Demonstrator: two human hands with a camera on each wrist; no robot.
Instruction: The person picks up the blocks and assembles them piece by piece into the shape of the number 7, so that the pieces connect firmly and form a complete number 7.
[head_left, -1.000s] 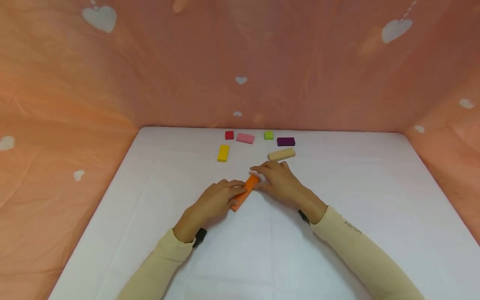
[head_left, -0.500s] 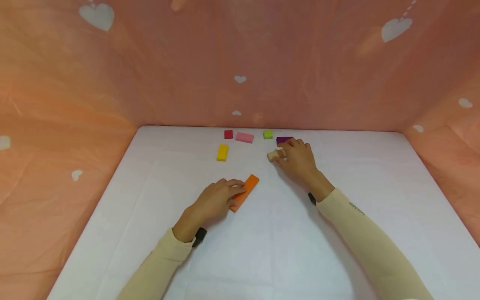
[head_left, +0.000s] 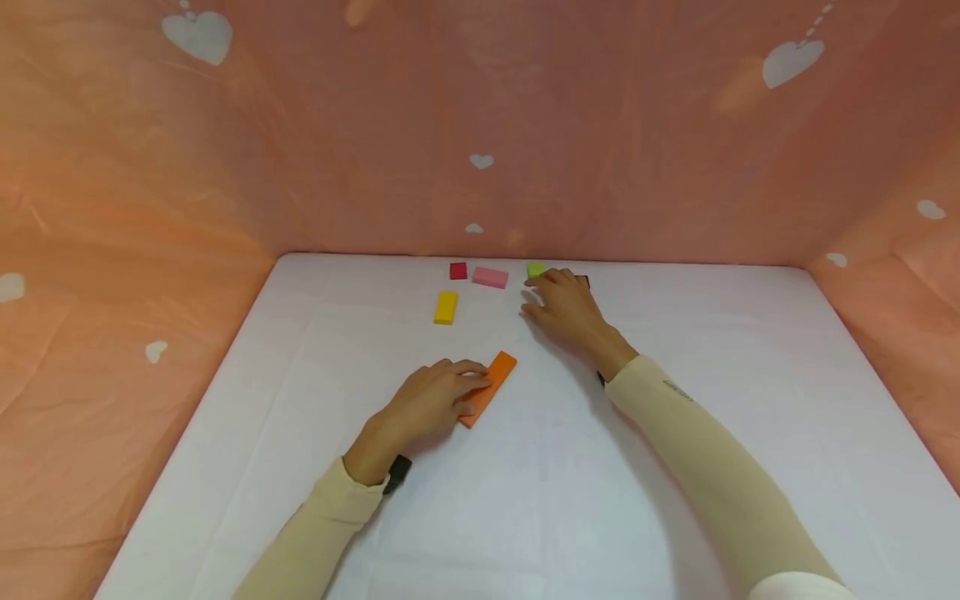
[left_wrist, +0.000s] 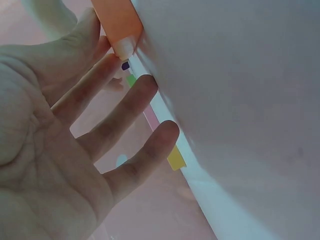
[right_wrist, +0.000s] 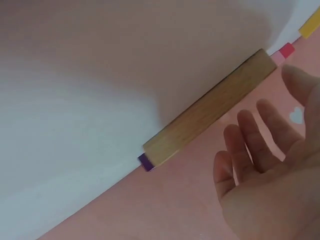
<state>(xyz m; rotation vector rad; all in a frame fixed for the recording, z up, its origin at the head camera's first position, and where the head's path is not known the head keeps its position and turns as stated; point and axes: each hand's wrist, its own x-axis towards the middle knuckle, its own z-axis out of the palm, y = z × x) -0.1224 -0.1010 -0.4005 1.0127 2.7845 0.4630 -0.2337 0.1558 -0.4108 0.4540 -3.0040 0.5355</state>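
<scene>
My left hand (head_left: 427, 400) holds an orange block (head_left: 498, 368) lying slanted on the white table. In the left wrist view, the thumb and forefinger are at this orange block (left_wrist: 117, 22), while other fingers stretch out past it. Farther back, my right hand (head_left: 566, 308) is spread over a plain wooden block, which it hides in the head view. The right wrist view shows that wooden block (right_wrist: 210, 110) with a gap between it and the loosely bent fingers. Behind the hand, only a corner of a purple block (head_left: 583, 281) shows. A green block (head_left: 535, 270) lies by the fingertips.
Left of the right hand lie a pink block (head_left: 490, 277), a small red block (head_left: 458, 271) and a yellow block (head_left: 446, 307). An orange cloth (head_left: 480, 100) with white hearts rises beyond the far edge of the white table (head_left: 480, 517).
The right hand went from the orange block's far end to the wooden block, then shifted left over it, its fingers now spread. The left hand has stayed on the orange block.
</scene>
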